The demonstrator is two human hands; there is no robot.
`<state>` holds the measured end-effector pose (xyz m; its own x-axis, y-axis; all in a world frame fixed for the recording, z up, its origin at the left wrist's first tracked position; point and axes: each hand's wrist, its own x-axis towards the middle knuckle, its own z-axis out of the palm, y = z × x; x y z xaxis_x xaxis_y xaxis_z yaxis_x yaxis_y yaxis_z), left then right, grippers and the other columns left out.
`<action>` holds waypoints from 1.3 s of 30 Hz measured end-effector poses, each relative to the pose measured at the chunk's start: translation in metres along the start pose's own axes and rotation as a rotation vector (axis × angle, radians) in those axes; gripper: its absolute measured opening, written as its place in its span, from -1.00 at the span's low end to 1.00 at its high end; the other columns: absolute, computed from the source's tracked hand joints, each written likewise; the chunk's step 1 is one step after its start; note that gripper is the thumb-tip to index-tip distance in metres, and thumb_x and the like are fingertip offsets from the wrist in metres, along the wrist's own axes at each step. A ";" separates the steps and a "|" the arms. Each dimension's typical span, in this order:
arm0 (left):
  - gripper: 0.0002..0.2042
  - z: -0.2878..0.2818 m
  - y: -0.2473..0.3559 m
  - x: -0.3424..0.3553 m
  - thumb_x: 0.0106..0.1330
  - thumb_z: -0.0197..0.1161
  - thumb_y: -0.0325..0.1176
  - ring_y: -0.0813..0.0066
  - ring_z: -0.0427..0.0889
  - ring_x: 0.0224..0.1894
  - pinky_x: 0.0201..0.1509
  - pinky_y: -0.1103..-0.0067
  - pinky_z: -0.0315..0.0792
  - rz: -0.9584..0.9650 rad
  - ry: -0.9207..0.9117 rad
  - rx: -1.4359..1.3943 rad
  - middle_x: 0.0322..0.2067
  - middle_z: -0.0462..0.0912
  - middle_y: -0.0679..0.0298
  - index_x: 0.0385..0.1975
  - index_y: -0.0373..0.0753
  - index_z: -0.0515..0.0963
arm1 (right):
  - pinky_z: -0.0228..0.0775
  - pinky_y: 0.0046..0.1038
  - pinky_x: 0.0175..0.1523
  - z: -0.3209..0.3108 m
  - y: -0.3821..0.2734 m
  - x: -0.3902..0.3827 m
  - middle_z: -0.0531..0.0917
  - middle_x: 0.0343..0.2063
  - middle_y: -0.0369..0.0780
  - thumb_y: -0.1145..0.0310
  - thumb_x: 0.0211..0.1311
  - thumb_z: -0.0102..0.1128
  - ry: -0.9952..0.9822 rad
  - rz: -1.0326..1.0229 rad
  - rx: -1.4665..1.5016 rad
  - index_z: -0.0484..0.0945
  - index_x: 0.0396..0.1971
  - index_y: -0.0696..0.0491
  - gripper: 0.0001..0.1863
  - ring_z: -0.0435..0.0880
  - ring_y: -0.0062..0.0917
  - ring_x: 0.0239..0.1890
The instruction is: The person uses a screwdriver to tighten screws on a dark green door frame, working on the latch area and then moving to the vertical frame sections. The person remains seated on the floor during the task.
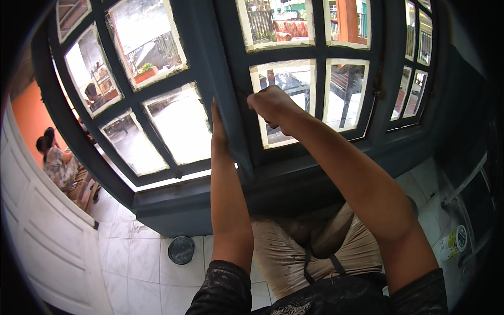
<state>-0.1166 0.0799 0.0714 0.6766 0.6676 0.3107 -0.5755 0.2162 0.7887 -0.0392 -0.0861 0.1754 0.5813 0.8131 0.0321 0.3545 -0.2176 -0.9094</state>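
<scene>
My left hand (pixel 218 128) is laid flat against the side of a dark blue-grey window post (pixel 227 100), its fingers stretched upward. Just right of that post, my right hand (pixel 274 106) is closed in front of the lower left pane of a dark window sash (pixel 283 55). Whatever its fingers hold is hidden behind the knuckles. Strips of pale masking tape (pixel 320 100) run around the edges of the glass panes.
Below me, a dark round tub (pixel 181 250) stands on white floor tiles (pixel 131 262). A labelled white and green can (pixel 453 242) is at the right. A white panelled door (pixel 47 236) is on the left; beyond it a person (pixel 56 163) sits near an orange wall (pixel 30 115).
</scene>
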 end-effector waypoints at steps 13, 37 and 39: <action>-0.24 -0.022 -0.010 0.023 0.53 -0.32 0.39 0.40 0.65 -0.06 0.01 0.41 0.56 0.081 -0.080 0.059 -0.11 0.67 0.26 0.12 -0.18 0.57 | 0.21 -0.54 -0.63 -0.005 0.001 -0.005 0.53 -0.58 -0.22 0.31 0.40 0.23 -0.096 0.064 0.367 0.52 -0.40 0.14 -0.77 0.48 -0.57 -0.65; -0.23 -0.022 -0.006 0.019 0.49 -0.28 0.39 0.31 0.69 0.03 0.11 0.40 0.58 0.032 -0.039 0.042 -0.02 0.72 0.15 0.18 -0.17 0.60 | 0.31 -0.48 -0.53 0.024 0.027 -0.046 0.52 -0.44 -0.27 0.26 0.41 0.09 -0.009 0.007 0.751 0.55 -0.20 0.12 -0.78 0.45 -0.63 -0.54; -0.23 -0.021 -0.003 0.014 0.49 -0.29 0.39 0.29 0.70 0.02 0.10 0.38 0.59 -0.016 -0.150 0.039 -0.02 0.72 0.15 0.19 -0.16 0.59 | 0.38 -0.46 -0.47 0.023 0.031 -0.043 0.55 -0.45 -0.27 0.22 0.41 0.10 0.026 -0.024 0.649 0.57 -0.21 0.13 -0.74 0.50 -0.62 -0.49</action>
<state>-0.1151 0.1035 0.0620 0.7482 0.5497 0.3716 -0.5480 0.1963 0.8131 -0.0700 -0.1149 0.1363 0.5995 0.7983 0.0582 -0.1421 0.1778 -0.9738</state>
